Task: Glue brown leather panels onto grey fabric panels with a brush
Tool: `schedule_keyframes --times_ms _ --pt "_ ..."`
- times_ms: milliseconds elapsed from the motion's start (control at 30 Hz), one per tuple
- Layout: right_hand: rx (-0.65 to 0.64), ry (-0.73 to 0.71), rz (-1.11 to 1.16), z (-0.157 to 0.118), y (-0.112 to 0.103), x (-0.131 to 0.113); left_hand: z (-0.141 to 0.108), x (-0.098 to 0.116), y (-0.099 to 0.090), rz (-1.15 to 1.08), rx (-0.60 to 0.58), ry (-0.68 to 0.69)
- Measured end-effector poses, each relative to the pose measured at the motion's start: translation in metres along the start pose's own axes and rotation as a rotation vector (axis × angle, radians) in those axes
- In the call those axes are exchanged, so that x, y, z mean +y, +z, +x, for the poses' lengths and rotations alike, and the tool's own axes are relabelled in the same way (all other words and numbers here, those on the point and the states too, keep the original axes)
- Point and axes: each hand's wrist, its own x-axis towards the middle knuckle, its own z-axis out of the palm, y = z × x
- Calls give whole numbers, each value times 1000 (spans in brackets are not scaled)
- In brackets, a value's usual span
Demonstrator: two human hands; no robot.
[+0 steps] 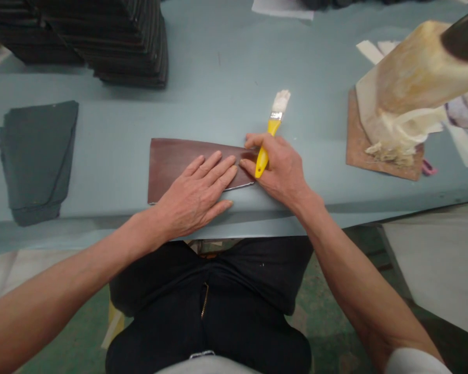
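Observation:
A brown leather-like piece lies flat near the table's front edge, with a pale line along its near edge. My left hand rests palm down on it, fingers stretched out. At the piece's right end is my right hand, closed around a paintbrush with a yellow handle. The brush's whitish bristles point away from me. The thumb and fingers of that hand also touch the right end of the brown piece; whether they pinch it is partly hidden.
Dark flat pieces lie piled at the left. Tall dark stacks stand behind them. To the right, a stained pale container with dried residue sits on a brown board. The blue-grey table's front edge runs before my lap.

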Motion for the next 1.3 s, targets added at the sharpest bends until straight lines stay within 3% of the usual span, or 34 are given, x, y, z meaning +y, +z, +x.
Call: schedule_keyframes --times_ms 533,833,1033,1300 --pt "48 -20 61 0 4 1 0 5 -4 11 -1 44" --pt "94 -18 222 -3 2 8 10 6 -18 -106 105 -18" --pt "128 -133 132 -17 -13 6 6 11 -30 -39 107 -101" --pt "-8 -280 10 -25 -23 -10 2 12 -36 -87 74 -183"
